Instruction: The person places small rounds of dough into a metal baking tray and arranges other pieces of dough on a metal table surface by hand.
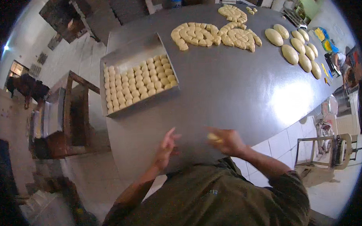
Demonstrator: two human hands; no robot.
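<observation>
My right hand (226, 141) is cupped over a small pale dough piece (213, 137) on the near edge of the grey metal table (228, 87). Beside it, my left hand (166, 147) hovers with fingers spread and nothing in it. A metal baking tray (119, 59) sits further back on the left, its near half filled with rows of small dough balls (138, 82). Far across the table lie clusters of cut dough pieces (214, 34) and several oval dough loaves (296, 49).
A wooden rack with trays (61, 117) stands left of the table. A metal-framed stand (329, 147) sits on the tiled floor at right. Another person (340, 59) is at the far right, and one more person (26, 86) at far left.
</observation>
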